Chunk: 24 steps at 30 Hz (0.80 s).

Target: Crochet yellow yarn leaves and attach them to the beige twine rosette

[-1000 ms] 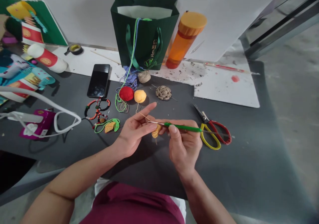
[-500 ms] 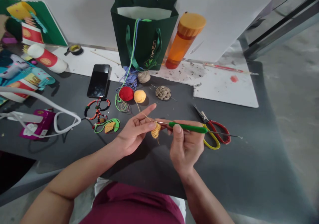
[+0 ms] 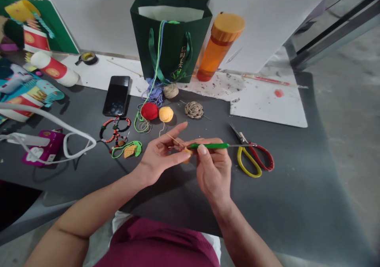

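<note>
My right hand is closed around the green handle of a crochet hook, whose thin metal shaft points left past my left fingers. Between thumb and fingers, my left hand pinches a small yellow crochet piece, mostly covered by the fingers. Yellow yarn runs over the raised left index finger toward a yellow yarn ball. Beside that ball sits a red yarn ball. Scissors with red and yellow handles lie to the right of my right hand.
A dark green paper bag and an orange bottle stand at the back. To the left lie a phone, beaded bracelets, a crocheted leaf piece and a purple box with a white cable. A crocheted flower lies ahead.
My right hand and the crochet hook have moved left, so the shaft now reaches farther past my left fingers. The yellow piece is more covered, and the yarn near its ball hangs looser.
</note>
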Available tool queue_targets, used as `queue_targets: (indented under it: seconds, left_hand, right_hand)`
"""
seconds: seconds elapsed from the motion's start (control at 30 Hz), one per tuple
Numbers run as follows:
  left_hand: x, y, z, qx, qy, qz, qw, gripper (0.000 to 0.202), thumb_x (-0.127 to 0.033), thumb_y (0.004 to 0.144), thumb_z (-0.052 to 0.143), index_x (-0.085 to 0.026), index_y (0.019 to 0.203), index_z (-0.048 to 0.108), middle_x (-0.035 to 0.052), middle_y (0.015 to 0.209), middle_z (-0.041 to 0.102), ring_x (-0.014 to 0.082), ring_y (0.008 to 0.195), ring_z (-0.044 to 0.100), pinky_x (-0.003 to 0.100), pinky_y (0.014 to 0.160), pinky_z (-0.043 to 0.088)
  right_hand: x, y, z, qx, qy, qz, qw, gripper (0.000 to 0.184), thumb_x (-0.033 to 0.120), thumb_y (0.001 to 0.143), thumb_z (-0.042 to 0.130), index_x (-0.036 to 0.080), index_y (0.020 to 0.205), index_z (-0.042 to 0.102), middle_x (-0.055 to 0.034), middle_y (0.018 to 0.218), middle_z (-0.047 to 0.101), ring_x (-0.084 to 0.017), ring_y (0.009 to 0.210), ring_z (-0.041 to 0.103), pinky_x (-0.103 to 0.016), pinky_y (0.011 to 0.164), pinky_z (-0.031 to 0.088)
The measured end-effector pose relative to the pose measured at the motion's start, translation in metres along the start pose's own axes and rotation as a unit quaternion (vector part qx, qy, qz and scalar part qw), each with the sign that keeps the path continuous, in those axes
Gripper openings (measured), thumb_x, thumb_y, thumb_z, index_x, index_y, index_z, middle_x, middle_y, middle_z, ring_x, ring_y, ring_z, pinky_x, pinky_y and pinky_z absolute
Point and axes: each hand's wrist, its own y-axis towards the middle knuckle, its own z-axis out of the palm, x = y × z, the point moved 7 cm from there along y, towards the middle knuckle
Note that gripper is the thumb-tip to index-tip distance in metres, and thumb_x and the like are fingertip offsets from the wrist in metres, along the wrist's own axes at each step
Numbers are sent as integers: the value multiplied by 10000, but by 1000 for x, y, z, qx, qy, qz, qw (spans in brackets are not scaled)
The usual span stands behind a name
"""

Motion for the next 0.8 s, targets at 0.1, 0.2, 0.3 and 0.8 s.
queue_targets:
  seconds: [0.1, 0.2, 0.3, 0.8]
  left_hand:
    - [-2, -1, 0, -5, 26, 17, 1000, 707, -161, 649, 914, -296, 1314, 717, -32, 832, 697, 105, 799, 631, 288, 870, 505]
    - [-5, -1, 0, -13, 36, 29, 999, 734, -165, 641, 916, -286, 1332, 702, -45, 797, 685, 88, 766, 612, 266, 845, 503]
    - [-4, 0, 0, -16, 24, 18, 999, 716, -175, 637, 921, -281, 1314, 713, -42, 803, 698, 89, 759, 607, 267, 824, 500]
    - [1, 1, 5, 17, -84, -15, 996, 886, -200, 705, 877, -290, 1509, 516, -30, 902, 734, 114, 877, 650, 285, 915, 462]
  right_hand:
    - [4, -1, 0, -5, -25, -27, 999, 46, 301, 963, 665, 257, 963, 680, 6, 913, 744, -138, 860, 724, -280, 774, 605]
    - [4, -1, 1, -6, -45, -26, 999, 38, 295, 951, 685, 260, 953, 700, 12, 894, 721, -116, 778, 690, -233, 677, 582]
    - [2, 0, 1, -3, -45, -21, 999, 32, 292, 927, 716, 269, 950, 719, 20, 867, 722, -110, 736, 686, -227, 658, 577]
    - [-1, 1, -2, -109, 87, -28, 990, 114, 321, 801, 838, 282, 817, 732, 48, 760, 660, -109, 736, 607, -237, 687, 509]
